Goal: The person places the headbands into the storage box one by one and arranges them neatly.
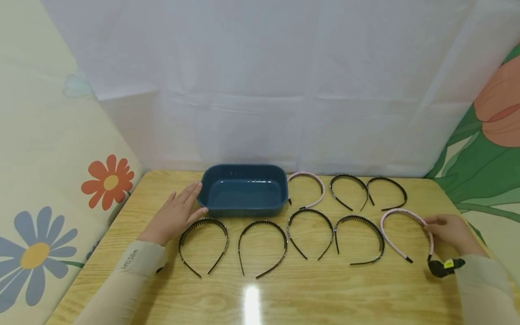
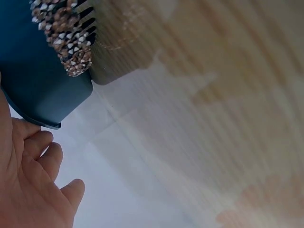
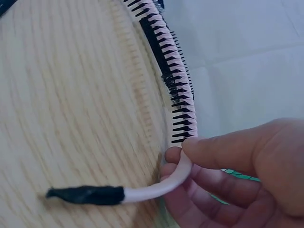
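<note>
My right hand (image 1: pixel 452 231) pinches one side of a pink headband (image 1: pixel 402 212) at the right of the table. In the right wrist view, thumb and fingers hold the pink band (image 3: pixel 178 175) just above its black-wrapped tip; black comb teeth line its inner side. At the left, my left hand (image 1: pixel 174 215) rests its extended fingers against the left end of a dark blue rectangular bin (image 1: pixel 243 212). The left wrist view shows its fingertips at the bin's rim (image 2: pixel 47 124). A black headband with sparkling stones (image 2: pixel 66 42) crosses the top of that view.
Black toothed headbands stand in a front row, including a leftmost one (image 1: pixel 205 220) and its neighbour (image 1: pixel 264 222). Behind are another pink headband (image 1: pixel 322 185) and two black ones (image 1: pixel 349 176) (image 1: pixel 387 178). A white cloth (image 1: pixel 252 90) hangs behind the wooden table (image 1: pixel 308 293).
</note>
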The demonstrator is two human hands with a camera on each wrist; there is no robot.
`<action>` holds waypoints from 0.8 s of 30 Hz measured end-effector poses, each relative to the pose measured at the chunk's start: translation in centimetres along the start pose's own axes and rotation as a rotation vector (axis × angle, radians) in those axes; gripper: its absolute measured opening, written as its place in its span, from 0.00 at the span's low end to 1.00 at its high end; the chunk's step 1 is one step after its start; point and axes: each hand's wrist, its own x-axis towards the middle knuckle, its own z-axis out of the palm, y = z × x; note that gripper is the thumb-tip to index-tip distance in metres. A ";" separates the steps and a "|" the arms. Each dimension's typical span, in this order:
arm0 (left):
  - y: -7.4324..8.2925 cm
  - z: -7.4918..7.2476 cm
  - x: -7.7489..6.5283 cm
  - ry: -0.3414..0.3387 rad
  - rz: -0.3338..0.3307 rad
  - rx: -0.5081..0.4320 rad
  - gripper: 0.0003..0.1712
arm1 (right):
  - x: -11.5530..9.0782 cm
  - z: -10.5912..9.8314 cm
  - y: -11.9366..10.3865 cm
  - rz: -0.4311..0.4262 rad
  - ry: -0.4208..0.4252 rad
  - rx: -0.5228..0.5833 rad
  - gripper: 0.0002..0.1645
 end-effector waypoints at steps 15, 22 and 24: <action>0.2 -0.1 -0.2 -0.002 -0.001 -0.014 0.47 | -0.8 -0.2 -1.0 0.010 0.070 0.206 0.27; 0.4 -0.2 -0.1 -0.001 -0.004 -0.015 0.47 | -0.7 -0.7 -1.7 0.068 0.126 0.238 0.31; 0.4 -0.1 -0.1 -0.002 -0.002 -0.014 0.47 | -0.7 -0.7 -2.0 0.083 0.142 0.272 0.32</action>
